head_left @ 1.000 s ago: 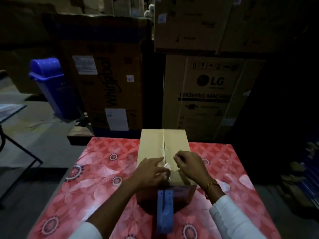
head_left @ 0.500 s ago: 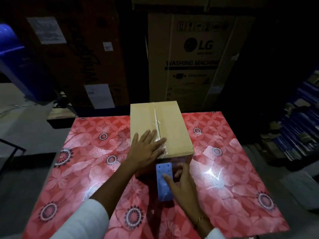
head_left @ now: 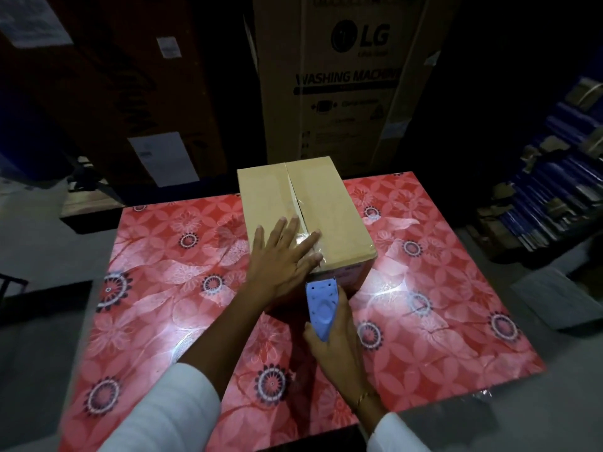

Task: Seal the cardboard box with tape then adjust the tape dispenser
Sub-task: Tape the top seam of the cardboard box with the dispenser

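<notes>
A closed brown cardboard box [head_left: 329, 216] stands on the table, its centre seam covered by clear shiny tape [head_left: 298, 207] that runs down to the near edge. My left hand [head_left: 287, 256] lies flat, fingers spread, on the box's near left top corner over the tape. A blue tape dispenser [head_left: 321, 303] hangs against the box's near face. My right hand [head_left: 339, 347] grips the dispenser from below and behind.
The table [head_left: 440, 321] wears a red floral plastic cover. Behind it stand tall appliance cartons, one marked LG washing machine [head_left: 352, 86], another dark one [head_left: 124, 93] on the left. Stacked blue goods [head_left: 554, 190] sit at the right on the floor.
My right hand left the box top and took hold of the blue dispenser at the near face. My left hand flattened onto the tape. The camera tilted down and closer.
</notes>
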